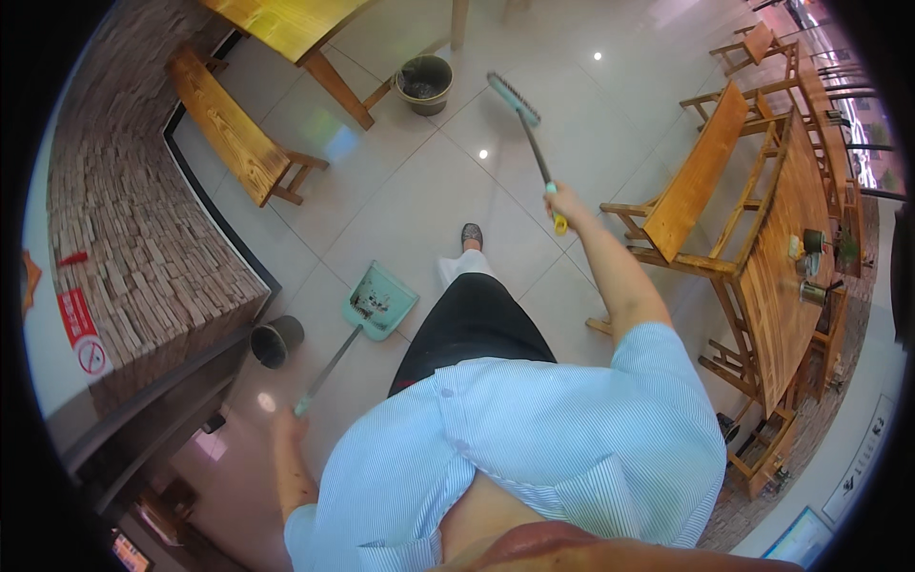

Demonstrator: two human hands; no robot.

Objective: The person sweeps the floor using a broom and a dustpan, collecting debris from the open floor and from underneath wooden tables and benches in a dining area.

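My right hand [563, 201] grips the handle of a broom [516, 101], whose light teal head with dark bristles is held out ahead over the tiled floor. Whether the bristles touch the tiles I cannot tell. At lower left, my left hand [291, 422] is closed round the end of a long dustpan handle. The light teal dustpan [380, 300] is out in front of that hand, with dark debris in its pan. One shoe [471, 234] shows between the two tools.
A dark bucket [424, 84] stands by a wooden table [293, 25]; another bin [277, 342] stands near the stone-clad wall [143, 243]. A wooden bench [227, 132] is at left. On the right are a bench [704, 171] and a table [790, 279] with small containers.
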